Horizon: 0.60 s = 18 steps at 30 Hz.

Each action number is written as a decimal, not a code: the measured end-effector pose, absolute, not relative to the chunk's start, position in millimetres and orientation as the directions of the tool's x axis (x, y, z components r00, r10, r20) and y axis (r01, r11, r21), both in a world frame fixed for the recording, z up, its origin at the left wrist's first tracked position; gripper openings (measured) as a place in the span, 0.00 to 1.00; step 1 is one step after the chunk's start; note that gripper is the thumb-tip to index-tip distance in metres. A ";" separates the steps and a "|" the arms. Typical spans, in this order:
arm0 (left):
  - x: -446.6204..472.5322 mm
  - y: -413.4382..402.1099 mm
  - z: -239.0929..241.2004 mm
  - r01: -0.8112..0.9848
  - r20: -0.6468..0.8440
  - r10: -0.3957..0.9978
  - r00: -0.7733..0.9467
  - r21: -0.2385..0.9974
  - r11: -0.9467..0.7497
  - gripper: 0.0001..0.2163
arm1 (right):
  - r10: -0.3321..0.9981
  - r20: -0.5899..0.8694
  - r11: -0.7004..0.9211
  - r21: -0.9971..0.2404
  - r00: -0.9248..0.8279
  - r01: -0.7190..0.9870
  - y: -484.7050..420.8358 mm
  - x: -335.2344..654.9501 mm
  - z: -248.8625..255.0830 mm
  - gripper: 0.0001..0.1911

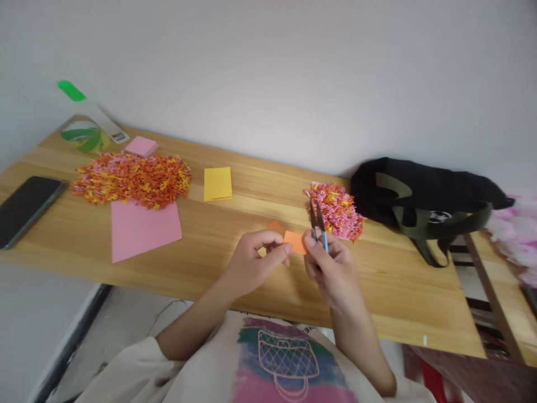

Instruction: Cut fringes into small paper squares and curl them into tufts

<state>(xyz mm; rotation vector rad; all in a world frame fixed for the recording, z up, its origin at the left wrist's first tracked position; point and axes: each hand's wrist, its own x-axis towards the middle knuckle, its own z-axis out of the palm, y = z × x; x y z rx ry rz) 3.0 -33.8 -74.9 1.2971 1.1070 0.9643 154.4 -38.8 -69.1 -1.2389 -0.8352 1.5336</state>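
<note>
Between the thumb and fingers of my left hand (258, 262) is the left edge of a small orange paper piece (295, 242). My right hand (333, 271) is closed around a pair of scissors (321, 220), blades pointing up and away from me. The thumb of that hand also meets the paper's right edge. Another orange paper piece (276, 226) shows just behind my left fingers, partly hidden. Just beyond the scissors lies a small heap of pink, orange and yellow paper shreds (342, 210), with pink paper peeking out beneath.
A larger heap of shreds (134, 178) covers part of a pink sheet (146, 232) on the left. Near it are a yellow paper pad (217, 183), a pink pad (142, 146), a green tape roll (84, 137) and a phone (29, 207). A black bag (419, 193) sits right, against the wall.
</note>
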 end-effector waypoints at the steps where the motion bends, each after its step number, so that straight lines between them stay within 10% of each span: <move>1: 2.2 -33.7 -75.6 0.041 -0.089 0.974 0.207 0.996 0.083 0.12 | 0.951 -0.310 -0.304 -0.916 -0.022 -0.263 -39.3 155.1 -68.9 0.19; 18: 9.0 -28.6 -76.3 -0.187 -0.111 0.989 -0.096 0.978 0.092 0.10 | 0.933 -0.314 -0.349 -0.908 -0.175 -0.233 -56.2 151.8 -72.4 0.20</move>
